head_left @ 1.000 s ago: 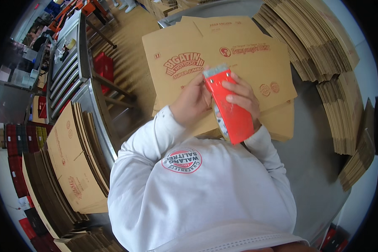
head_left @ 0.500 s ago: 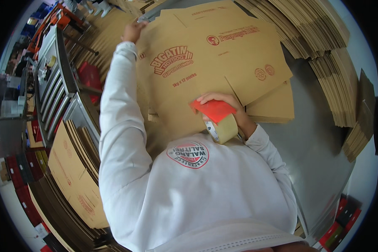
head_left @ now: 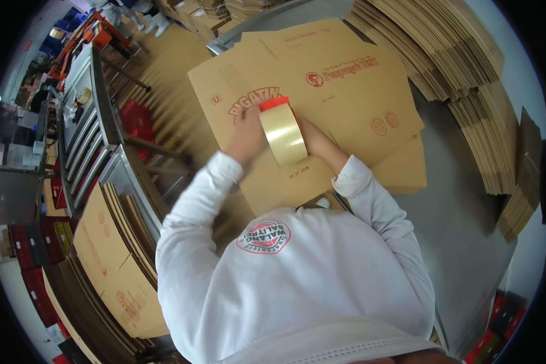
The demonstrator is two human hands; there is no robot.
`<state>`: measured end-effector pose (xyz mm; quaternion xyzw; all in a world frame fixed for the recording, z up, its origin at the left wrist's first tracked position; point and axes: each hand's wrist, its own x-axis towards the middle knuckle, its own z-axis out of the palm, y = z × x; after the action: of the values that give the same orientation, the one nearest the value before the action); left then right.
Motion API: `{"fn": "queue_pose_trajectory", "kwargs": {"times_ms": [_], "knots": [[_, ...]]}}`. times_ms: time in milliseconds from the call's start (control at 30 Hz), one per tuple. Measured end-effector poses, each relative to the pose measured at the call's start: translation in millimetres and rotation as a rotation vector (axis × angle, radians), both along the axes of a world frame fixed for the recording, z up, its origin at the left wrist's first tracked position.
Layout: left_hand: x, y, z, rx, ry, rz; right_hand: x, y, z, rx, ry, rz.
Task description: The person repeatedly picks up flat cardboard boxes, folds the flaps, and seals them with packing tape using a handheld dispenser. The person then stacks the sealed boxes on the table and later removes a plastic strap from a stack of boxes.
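My right hand [head_left: 314,138] grips a red tape dispenser [head_left: 274,103], its wide roll of pale yellow tape [head_left: 283,136] turned up toward me over the cardboard. Close against the dispenser's left side is my left hand [head_left: 244,134], its fingers smeared by motion, so their grip is unclear. Beneath both hands lie several flat brown cartons with red printing [head_left: 367,88], overlapping on a grey metal worktop [head_left: 452,246].
Stacks of folded cartons stand at the right [head_left: 424,51] and lower left [head_left: 115,255]. A steel roller conveyor [head_left: 91,133] runs along the left, with a red crate [head_left: 136,121] beside it. People in white boots [head_left: 158,24] stand at the far top.
My left hand has come back from the cartons' far left edge to beside the dispenser. My right hand has moved the dispenser up and left since the middle frame.
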<state>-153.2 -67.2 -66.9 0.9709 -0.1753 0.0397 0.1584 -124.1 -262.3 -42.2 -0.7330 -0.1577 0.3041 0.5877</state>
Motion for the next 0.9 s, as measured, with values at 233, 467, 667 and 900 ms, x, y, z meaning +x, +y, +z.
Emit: {"fn": "queue_pose_trajectory", "kwargs": {"times_ms": [233,467,667,900], "knots": [[-43,-33,12,0.159,-0.103,0.074,-8,-21,4,0.071,0.167,-0.197],[-57,-46,24,0.068,-0.017,0.083,-43,-78,-17,0.26,0.392,-0.256],[-120,-34,32,-0.097,0.216,0.658,-65,-171,-9,0.632,0.385,-0.424],[-177,79,47,-1.358,0.357,1.038,-48,-211,2,0.894,0.433,-0.571]]}}
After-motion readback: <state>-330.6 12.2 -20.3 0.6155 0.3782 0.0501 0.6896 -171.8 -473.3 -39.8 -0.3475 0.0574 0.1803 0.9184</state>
